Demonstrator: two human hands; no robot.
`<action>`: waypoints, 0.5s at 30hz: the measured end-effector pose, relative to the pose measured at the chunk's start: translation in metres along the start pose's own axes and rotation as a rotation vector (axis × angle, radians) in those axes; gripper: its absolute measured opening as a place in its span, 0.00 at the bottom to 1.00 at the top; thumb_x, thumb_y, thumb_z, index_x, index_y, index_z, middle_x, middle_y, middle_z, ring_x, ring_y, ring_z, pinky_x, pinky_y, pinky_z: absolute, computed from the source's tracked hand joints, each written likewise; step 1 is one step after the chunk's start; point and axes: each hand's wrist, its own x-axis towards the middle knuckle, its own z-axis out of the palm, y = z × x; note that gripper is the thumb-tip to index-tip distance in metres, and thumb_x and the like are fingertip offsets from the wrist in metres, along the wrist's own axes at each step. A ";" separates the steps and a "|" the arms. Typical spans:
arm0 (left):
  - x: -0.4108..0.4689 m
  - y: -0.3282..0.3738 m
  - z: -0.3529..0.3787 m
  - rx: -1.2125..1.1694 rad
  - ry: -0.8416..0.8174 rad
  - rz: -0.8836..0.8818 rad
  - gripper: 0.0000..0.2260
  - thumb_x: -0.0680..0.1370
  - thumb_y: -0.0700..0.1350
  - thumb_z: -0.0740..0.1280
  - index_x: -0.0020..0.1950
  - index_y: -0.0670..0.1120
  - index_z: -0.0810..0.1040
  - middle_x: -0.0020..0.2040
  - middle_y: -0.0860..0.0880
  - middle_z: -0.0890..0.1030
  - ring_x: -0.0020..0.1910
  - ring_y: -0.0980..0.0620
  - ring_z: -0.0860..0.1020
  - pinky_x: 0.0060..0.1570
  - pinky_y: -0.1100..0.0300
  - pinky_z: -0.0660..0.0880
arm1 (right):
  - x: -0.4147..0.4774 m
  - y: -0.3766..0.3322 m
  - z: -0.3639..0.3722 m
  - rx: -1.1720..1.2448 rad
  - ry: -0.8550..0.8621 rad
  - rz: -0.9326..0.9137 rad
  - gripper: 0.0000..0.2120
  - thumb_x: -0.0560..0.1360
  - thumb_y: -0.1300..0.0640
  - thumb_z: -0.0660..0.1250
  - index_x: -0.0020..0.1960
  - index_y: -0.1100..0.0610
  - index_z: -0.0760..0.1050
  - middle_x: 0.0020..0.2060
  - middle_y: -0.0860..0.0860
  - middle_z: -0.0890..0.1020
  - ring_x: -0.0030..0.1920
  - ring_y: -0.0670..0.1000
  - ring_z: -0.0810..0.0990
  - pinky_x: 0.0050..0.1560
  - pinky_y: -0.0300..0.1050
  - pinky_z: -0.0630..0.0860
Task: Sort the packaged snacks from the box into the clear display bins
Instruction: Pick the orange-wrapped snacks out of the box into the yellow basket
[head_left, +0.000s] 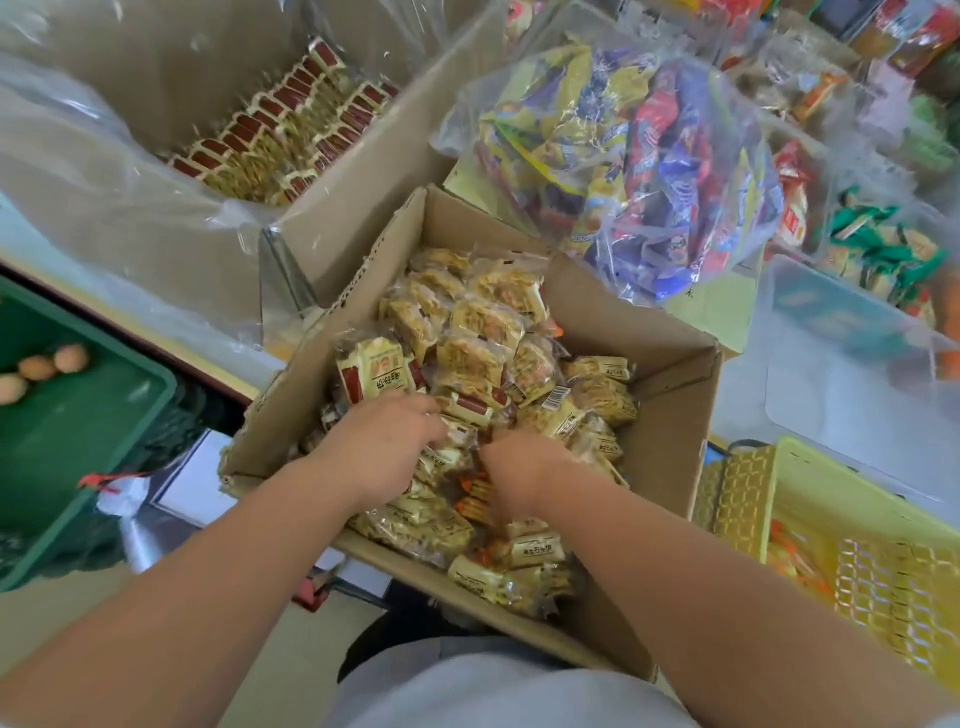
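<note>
Hardly anything reads clearly. The packets (470, 358) in the box (670, 415) at mid-frame carry dark Chinese characters on cream labels. They are clearest on the left packet (371, 376), beside a red band, and on the lower packet (537, 551) near the box's bottom edge, but the strokes are too soft to make out. A white barcode sticker (556, 400) sits on a packet right of centre; its bars show, its digits do not. The clear bag (649, 156) in the upper right holds wrappers with bold lettering on blue, red and yellow, all blurred. The rowed packets (270, 130) in the upper left show red panels with no legible print.
</note>
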 end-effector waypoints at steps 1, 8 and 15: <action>0.001 -0.001 0.000 -0.004 -0.005 0.000 0.22 0.77 0.35 0.68 0.66 0.56 0.80 0.76 0.51 0.70 0.73 0.45 0.68 0.72 0.48 0.67 | 0.005 0.001 0.005 -0.002 -0.036 0.004 0.28 0.70 0.46 0.78 0.65 0.56 0.74 0.60 0.57 0.75 0.55 0.57 0.76 0.57 0.57 0.80; 0.002 0.000 -0.002 -0.047 -0.009 -0.009 0.22 0.76 0.35 0.70 0.66 0.56 0.80 0.72 0.52 0.73 0.71 0.46 0.69 0.70 0.50 0.66 | 0.021 -0.002 0.055 0.016 0.074 0.062 0.52 0.63 0.36 0.79 0.78 0.48 0.57 0.79 0.59 0.39 0.79 0.65 0.43 0.76 0.66 0.55; 0.004 -0.003 -0.001 -0.081 -0.013 -0.005 0.23 0.75 0.33 0.69 0.64 0.57 0.80 0.71 0.52 0.74 0.71 0.47 0.69 0.71 0.49 0.68 | 0.031 0.003 0.053 -0.055 0.149 0.083 0.42 0.64 0.36 0.77 0.74 0.45 0.69 0.77 0.58 0.50 0.74 0.66 0.52 0.73 0.66 0.59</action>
